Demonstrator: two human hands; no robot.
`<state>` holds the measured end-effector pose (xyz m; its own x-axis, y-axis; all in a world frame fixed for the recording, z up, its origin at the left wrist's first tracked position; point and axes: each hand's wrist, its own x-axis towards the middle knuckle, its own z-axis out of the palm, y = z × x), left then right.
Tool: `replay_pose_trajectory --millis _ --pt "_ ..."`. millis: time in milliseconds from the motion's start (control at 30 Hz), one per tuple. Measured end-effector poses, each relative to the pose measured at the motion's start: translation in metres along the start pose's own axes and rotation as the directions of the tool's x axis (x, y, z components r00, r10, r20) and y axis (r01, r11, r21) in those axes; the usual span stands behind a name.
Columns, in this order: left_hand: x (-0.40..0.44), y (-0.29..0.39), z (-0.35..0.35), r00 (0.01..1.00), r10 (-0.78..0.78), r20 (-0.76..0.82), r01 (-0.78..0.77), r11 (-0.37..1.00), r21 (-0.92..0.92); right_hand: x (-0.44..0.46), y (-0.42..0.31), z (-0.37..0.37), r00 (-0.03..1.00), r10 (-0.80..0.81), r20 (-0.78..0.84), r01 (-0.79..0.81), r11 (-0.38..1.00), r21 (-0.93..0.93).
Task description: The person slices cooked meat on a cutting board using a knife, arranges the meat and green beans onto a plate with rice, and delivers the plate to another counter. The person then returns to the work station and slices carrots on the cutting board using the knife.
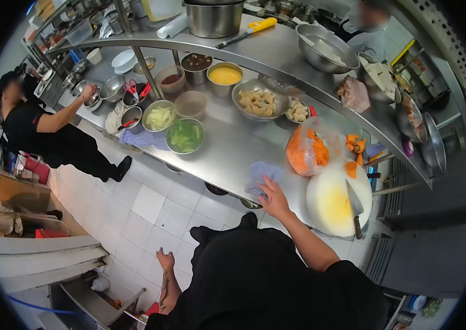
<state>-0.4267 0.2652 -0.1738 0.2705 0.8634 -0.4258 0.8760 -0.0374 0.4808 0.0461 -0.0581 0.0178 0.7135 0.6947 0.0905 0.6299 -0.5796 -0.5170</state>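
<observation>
My right hand (273,197) reaches over the front edge of the steel counter, its fingers spread at the edge of a crumpled lilac cloth (266,174) and touching it. My left hand (165,258) hangs low over the tiled floor, away from the counter, with fingers apart and nothing in it. Right of the cloth lies a round white cutting board (321,212) with a yellow stain. On the board rests a cleaver (354,201), its handle toward me. Behind the board sits a clear plastic bag of shredded carrot (305,151), with carrot pieces (355,144) beside it.
Bowls of sliced green vegetable (185,136), pale slices (158,115) and dumpling-like pieces (257,103) line the steel counter (222,154). A raised shelf (277,58) overhangs its back. A co-worker in black (40,124) stands at the left end; another person (365,33) is behind the shelf.
</observation>
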Motion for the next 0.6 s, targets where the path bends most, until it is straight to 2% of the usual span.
replay_pose_trajectory --millis 33,100,133,167,233,267,300,333,367,400,433,467,533,600 --pt "-0.011 0.009 0.016 1.000 -0.010 -0.005 0.010 1.000 -0.002 0.001 0.014 -0.003 0.999 -0.040 -0.010 0.040 0.999 0.020" --pt "-0.038 0.035 0.047 0.996 0.082 -0.030 -0.081 0.996 0.047 0.014 0.019 -0.027 0.999 -0.034 -0.013 0.035 0.998 0.061" --pt "-0.059 0.052 0.056 0.999 0.053 0.001 -0.052 0.994 -0.098 0.019 0.019 -0.037 1.000 -0.020 -0.022 0.022 0.995 0.099" --pt "-0.074 0.056 0.069 0.999 0.041 -0.007 -0.041 0.994 -0.101 0.022 0.022 -0.042 0.999 -0.032 -0.014 0.033 0.994 0.103" --pt "-0.096 0.046 0.099 0.990 0.138 0.016 -0.133 0.976 -0.171 0.029 0.028 -0.048 0.983 -0.174 0.060 0.173 0.985 0.020" --pt "-0.113 0.058 0.097 0.993 0.013 0.115 0.016 0.969 -0.245 0.029 0.033 -0.047 0.980 -0.185 0.067 0.183 0.983 0.029" --pt "-0.119 0.047 0.103 0.994 0.000 0.107 0.026 0.969 -0.245 0.029 0.038 -0.045 0.963 -0.227 0.145 0.237 0.970 -0.054" --pt "-0.128 0.039 0.104 0.990 0.019 0.139 0.000 0.991 -0.131 0.030 0.041 -0.043 0.939 -0.263 0.223 0.297 0.946 -0.133" --pt "-0.130 0.019 0.111 0.985 0.034 0.172 -0.031 0.999 -0.019 0.034 0.040 -0.044 0.934 -0.278 0.227 0.311 0.942 -0.125" --pt "-0.126 -0.003 0.113 0.971 0.049 0.236 -0.052 0.999 0.007 0.041 0.038 -0.046 0.937 -0.221 0.269 0.253 0.963 -0.089" --pt "-0.126 -0.009 0.106 0.974 0.040 0.224 -0.042 0.999 0.004 0.046 0.035 -0.045 0.935 -0.164 0.315 0.191 0.980 -0.056" --pt "-0.130 -0.014 0.096 0.968 -0.029 0.249 0.017 0.999 0.049 0.052 0.034 -0.043 0.931 -0.177 0.319 0.202 0.978 -0.049" --pt "-0.136 -0.015 0.073 0.956 -0.151 0.251 0.134 0.987 0.084 0.065 0.032 -0.039 0.920 -0.080 0.383 0.142 0.980 -0.137" --pt "-0.117 -0.026 0.052 0.948 -0.199 0.250 0.152 0.969 0.194 0.072 0.028 -0.030 0.932 -0.042 0.359 0.104 0.982 -0.156"
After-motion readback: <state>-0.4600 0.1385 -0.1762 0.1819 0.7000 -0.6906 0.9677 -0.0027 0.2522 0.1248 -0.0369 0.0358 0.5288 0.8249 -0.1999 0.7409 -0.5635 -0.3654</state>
